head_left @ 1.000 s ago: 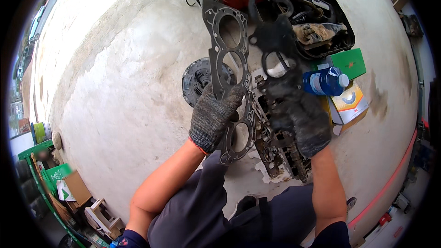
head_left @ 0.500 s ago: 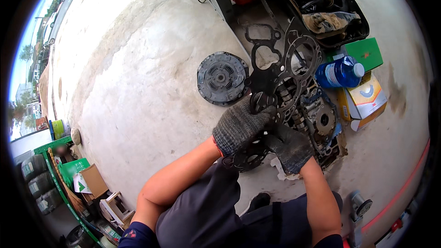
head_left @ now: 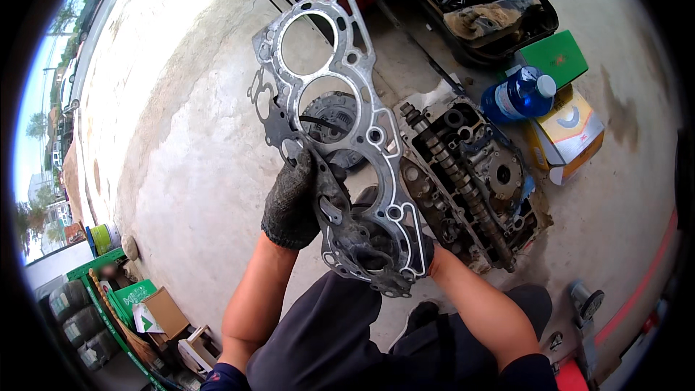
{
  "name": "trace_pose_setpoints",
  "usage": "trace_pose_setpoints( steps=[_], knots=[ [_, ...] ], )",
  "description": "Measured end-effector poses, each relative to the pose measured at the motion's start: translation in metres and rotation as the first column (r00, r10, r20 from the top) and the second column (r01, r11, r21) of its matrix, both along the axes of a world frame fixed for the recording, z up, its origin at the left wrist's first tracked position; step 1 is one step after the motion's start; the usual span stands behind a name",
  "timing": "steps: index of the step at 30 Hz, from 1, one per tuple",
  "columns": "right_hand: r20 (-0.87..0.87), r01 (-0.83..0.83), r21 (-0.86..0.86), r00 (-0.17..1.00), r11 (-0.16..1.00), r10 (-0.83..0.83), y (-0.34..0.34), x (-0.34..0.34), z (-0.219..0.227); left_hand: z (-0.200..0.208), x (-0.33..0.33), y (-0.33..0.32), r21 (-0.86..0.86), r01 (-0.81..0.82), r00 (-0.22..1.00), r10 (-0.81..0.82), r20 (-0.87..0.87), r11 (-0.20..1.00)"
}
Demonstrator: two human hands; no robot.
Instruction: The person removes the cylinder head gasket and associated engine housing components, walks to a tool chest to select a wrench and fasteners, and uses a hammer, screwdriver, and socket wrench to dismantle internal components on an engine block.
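A long head gasket (head_left: 367,90), with large bore openings and a silvery face, is tilted up above my lap. Darker thin gaskets (head_left: 275,127) lie against its left side. My left hand (head_left: 293,199), in a dark knit work glove, closes around the left edge of the stack, thumb in front. My right hand (head_left: 427,252), also gloved, grips the lower right end; the gasket hides most of its fingers. Through the bore openings shows a round clutch pressure plate (head_left: 334,112) on the floor. To the right, a camshaft (head_left: 463,188) lies along a greasy engine part (head_left: 499,170).
Beyond the engine part stand a blue bottle (head_left: 517,98), a green box (head_left: 554,58) and a yellow-white box (head_left: 568,134). A black tub of parts (head_left: 546,18) is at the far right. Tires and cartons fill a green rack (head_left: 119,318) at lower left.
The gasket stack has swung left and been raised, its silvery face now showing. My left hand moved left and turned thumb up. My right hand shifted left behind the stack, uncovering the camshaft.
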State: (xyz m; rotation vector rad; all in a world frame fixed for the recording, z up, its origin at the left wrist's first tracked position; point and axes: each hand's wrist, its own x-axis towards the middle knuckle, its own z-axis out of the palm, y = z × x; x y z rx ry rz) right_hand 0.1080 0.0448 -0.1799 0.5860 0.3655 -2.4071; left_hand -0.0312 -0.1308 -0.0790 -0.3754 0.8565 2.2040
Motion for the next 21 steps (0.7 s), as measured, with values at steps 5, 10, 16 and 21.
trace_pose_setpoints(
  steps=[5, 10, 16, 21],
  knots=[
    [-0.27, 0.289, 0.329, 0.941, 0.899, -0.204, 0.03, -0.063, 0.024, 0.009, 0.0, 0.016, -0.454, 0.241, 0.926, -0.343, -0.156, 0.858],
    [-0.644, 0.58, 0.762, 0.722, 0.287, 0.251, 0.095, -0.123, 0.065, 0.002, -0.011, 0.025, -0.756, 0.352, 0.76, -0.64, -0.114, 0.552],
    [-0.606, 0.595, 0.796, 0.787, 0.117, 0.121, 0.104, -0.125, 0.086, -0.008, -0.019, 0.024, -0.803, 0.212, 0.78, -0.592, -0.204, 0.557],
    [-0.028, 0.562, 0.306, 0.812, 0.768, -0.583, 0.093, -0.089, 0.054, -0.015, -0.04, 0.002, -0.457, -0.02, 0.967, -0.098, -0.233, 0.889]
  ],
)
